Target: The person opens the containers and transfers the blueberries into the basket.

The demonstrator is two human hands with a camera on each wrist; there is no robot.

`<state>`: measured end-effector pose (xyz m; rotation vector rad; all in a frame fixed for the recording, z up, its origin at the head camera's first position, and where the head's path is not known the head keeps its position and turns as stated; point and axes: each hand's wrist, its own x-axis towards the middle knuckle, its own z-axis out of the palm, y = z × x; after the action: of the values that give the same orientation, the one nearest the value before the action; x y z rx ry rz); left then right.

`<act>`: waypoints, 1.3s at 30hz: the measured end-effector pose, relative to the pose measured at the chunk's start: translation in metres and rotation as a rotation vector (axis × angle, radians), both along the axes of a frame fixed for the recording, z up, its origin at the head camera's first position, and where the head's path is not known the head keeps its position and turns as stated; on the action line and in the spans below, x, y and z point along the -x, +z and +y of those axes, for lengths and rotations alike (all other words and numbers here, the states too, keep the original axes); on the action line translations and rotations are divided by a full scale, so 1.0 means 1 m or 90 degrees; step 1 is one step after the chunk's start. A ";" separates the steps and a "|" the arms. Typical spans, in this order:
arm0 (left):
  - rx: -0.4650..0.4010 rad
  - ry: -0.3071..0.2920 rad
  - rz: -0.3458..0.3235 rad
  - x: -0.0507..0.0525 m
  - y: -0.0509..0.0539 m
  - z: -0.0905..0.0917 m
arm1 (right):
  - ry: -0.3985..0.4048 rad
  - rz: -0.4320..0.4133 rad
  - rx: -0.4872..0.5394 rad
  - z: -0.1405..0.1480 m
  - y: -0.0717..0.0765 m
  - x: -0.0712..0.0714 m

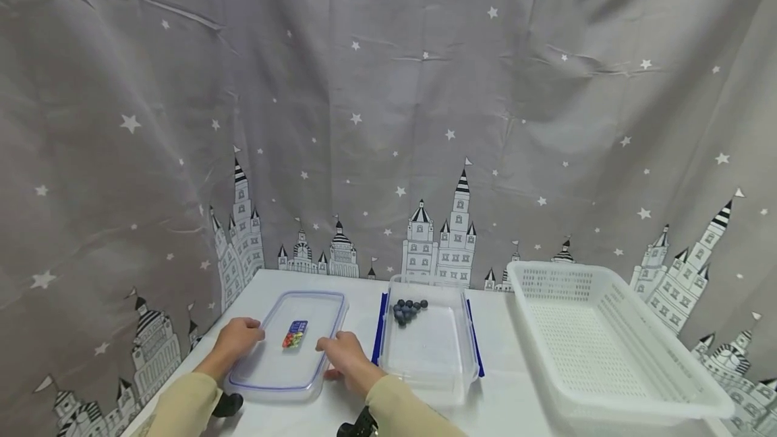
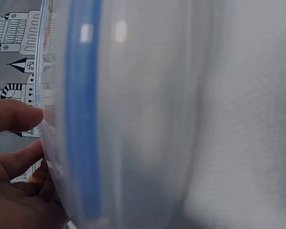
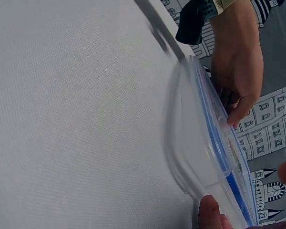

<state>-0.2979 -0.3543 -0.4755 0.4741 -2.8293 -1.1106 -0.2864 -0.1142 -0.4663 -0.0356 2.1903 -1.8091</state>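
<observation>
A clear plastic food container with a blue-edged lid (image 1: 273, 357) lies on the left of the white table, a colourful label (image 1: 295, 334) on its lid. My left hand (image 1: 239, 340) holds its left edge, thumb at the lid's rim and fingers against the side in the left wrist view. At the right edge is my right hand (image 1: 352, 361), fingers curled against the wall and thumb over the lid. Beside it stands an open clear container (image 1: 434, 363), its blue side clips (image 1: 380, 329) folded out. Several dark blue berries (image 1: 405, 312) are grouped at its far left.
A large white perforated basket (image 1: 589, 342) stands to the right on the white table (image 1: 494, 329). Behind hangs a grey curtain (image 1: 376, 86) printed with stars and castles. The table's left edge runs close to my left arm (image 1: 182, 404).
</observation>
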 end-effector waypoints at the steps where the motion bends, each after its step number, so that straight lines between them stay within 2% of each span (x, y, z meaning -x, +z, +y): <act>1: 0.004 -0.002 0.002 0.000 0.000 0.000 | 0.000 0.001 0.001 0.000 0.000 0.000; 11: 0.014 0.001 0.002 0.001 0.002 0.005 | 0.003 0.009 -0.006 0.004 0.005 -0.002; 20: 0.034 -0.005 0.001 0.001 -0.003 0.002 | 0.024 0.008 -0.036 0.007 0.011 -0.007; 30: 0.041 -0.005 0.013 0.000 -0.001 0.005 | 0.085 0.086 -0.042 0.020 0.019 -0.009; 39: 0.065 -0.006 0.021 0.001 -0.001 0.004 | 0.158 0.143 -0.050 0.045 0.044 -0.011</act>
<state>-0.2992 -0.3508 -0.4764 0.4315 -2.8457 -0.9610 -0.2755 -0.0694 -0.4228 -0.4933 2.2845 -1.6480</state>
